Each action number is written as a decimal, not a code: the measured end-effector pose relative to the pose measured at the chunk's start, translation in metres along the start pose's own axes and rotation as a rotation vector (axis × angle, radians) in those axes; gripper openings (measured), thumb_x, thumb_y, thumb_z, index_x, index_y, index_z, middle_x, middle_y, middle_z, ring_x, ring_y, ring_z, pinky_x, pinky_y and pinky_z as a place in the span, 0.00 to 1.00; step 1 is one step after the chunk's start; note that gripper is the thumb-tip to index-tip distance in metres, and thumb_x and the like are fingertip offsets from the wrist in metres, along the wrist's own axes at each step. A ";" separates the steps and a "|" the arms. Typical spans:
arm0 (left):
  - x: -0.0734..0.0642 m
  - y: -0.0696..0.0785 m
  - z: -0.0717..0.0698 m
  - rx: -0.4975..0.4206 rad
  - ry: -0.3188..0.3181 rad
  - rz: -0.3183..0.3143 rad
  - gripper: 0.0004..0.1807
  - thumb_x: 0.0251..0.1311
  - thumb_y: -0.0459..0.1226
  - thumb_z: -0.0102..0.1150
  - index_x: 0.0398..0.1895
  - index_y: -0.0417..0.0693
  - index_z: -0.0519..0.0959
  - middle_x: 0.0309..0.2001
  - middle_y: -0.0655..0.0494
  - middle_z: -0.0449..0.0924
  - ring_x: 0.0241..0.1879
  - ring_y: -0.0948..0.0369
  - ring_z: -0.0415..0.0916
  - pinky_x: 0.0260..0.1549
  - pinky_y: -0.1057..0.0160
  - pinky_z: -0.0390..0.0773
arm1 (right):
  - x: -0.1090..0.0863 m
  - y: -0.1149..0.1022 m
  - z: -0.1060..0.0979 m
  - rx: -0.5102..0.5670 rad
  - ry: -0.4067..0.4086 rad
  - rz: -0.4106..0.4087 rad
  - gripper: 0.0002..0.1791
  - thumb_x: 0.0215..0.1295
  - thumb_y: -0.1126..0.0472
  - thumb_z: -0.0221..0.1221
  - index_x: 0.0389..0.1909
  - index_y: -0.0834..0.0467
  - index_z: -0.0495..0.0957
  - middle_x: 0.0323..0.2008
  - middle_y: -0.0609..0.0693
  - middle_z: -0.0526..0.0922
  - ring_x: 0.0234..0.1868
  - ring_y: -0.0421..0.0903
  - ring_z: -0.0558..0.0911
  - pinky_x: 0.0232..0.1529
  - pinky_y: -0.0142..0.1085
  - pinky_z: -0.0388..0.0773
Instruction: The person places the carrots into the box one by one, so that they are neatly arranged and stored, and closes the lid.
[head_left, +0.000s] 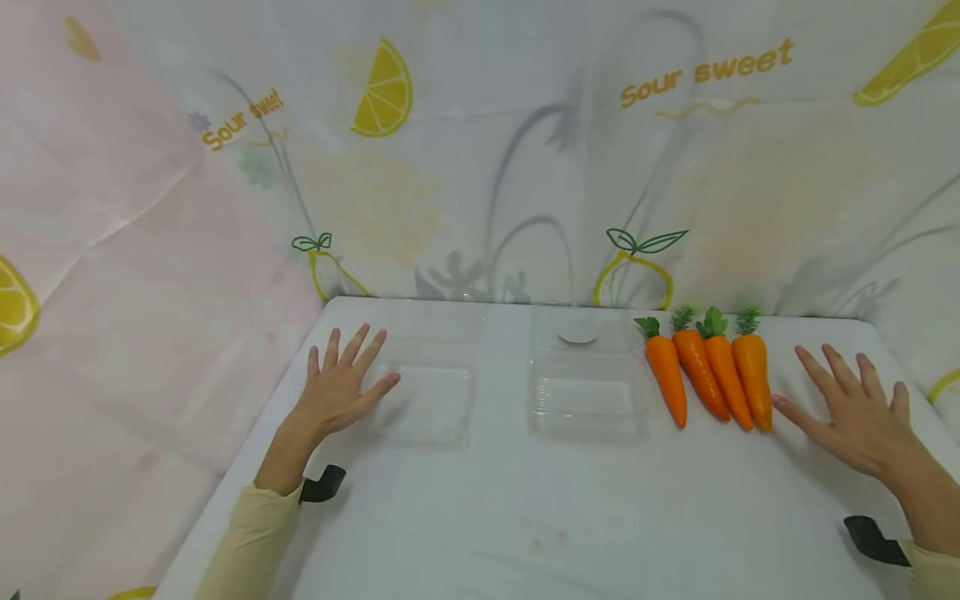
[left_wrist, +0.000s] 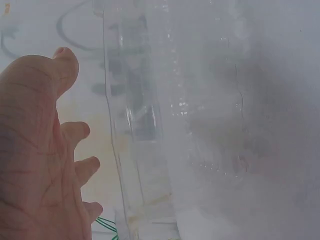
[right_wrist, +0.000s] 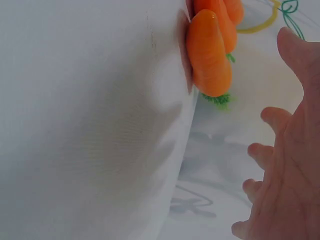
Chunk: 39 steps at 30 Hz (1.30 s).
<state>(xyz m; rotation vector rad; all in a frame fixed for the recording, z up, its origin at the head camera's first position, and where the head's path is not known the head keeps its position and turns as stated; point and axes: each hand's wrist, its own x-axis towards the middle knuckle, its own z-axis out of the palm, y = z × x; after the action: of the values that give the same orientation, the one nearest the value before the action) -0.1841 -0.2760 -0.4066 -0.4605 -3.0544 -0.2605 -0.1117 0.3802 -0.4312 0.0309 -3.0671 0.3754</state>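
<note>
My left hand [head_left: 337, 387] hovers with fingers spread at the left of the table, holding nothing. Beside its thumb stands a clear plastic box [head_left: 427, 404] with its lid raised at the back; the left wrist view shows the see-through box [left_wrist: 205, 130] just past the fingers. A second clear box [head_left: 588, 396], lid also up, sits near the middle. Several orange carrots [head_left: 663, 379] with green tops lie side by side to its right. My right hand [head_left: 862, 417] is spread above the table, its thumb close to the rightmost carrot [head_left: 752, 379]. In the right wrist view, carrots [right_wrist: 207, 55] appear beyond the thumb.
The white table [head_left: 480, 525] reaches back to a hanging cloth [head_left: 480, 183] printed with lemons and lettering. More cloth [head_left: 112, 317] hangs along the left side. A black wrist strap piece [head_left: 322, 483] sticks out from the left sleeve, another [head_left: 873, 542] from the right.
</note>
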 end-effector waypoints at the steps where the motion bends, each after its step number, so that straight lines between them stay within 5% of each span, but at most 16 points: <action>1: 0.001 0.001 0.001 0.001 0.002 0.001 0.44 0.67 0.66 0.40 0.80 0.59 0.48 0.78 0.47 0.43 0.74 0.35 0.29 0.62 0.25 0.32 | 0.000 0.000 0.000 0.001 0.000 0.003 0.51 0.69 0.35 0.50 0.78 0.54 0.34 0.74 0.72 0.35 0.70 0.75 0.29 0.57 0.76 0.22; 11: 0.007 0.022 0.003 -0.005 0.024 0.032 0.44 0.66 0.67 0.42 0.79 0.56 0.52 0.77 0.47 0.48 0.75 0.37 0.33 0.62 0.26 0.31 | -0.002 0.001 0.007 0.056 0.005 -0.005 0.50 0.70 0.37 0.51 0.78 0.55 0.35 0.73 0.73 0.36 0.70 0.77 0.31 0.56 0.76 0.21; 25: 0.020 0.069 0.000 -0.009 0.036 0.146 0.45 0.64 0.67 0.44 0.78 0.55 0.54 0.75 0.49 0.55 0.75 0.42 0.38 0.66 0.31 0.32 | -0.003 0.000 0.009 0.054 0.007 -0.029 0.49 0.70 0.38 0.51 0.78 0.55 0.35 0.74 0.72 0.37 0.70 0.76 0.32 0.57 0.76 0.23; 39: 0.027 0.105 -0.001 -0.073 -0.001 0.210 0.45 0.64 0.69 0.43 0.77 0.53 0.57 0.73 0.51 0.61 0.75 0.45 0.45 0.69 0.37 0.37 | -0.003 -0.002 0.009 0.056 -0.002 -0.025 0.50 0.69 0.37 0.50 0.78 0.56 0.35 0.73 0.73 0.36 0.70 0.77 0.32 0.57 0.76 0.22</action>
<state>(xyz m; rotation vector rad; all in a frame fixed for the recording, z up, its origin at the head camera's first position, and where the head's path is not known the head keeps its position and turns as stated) -0.1782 -0.1692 -0.3868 -0.7789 -2.9723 -0.3623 -0.1096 0.3762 -0.4400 0.0716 -3.0544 0.4592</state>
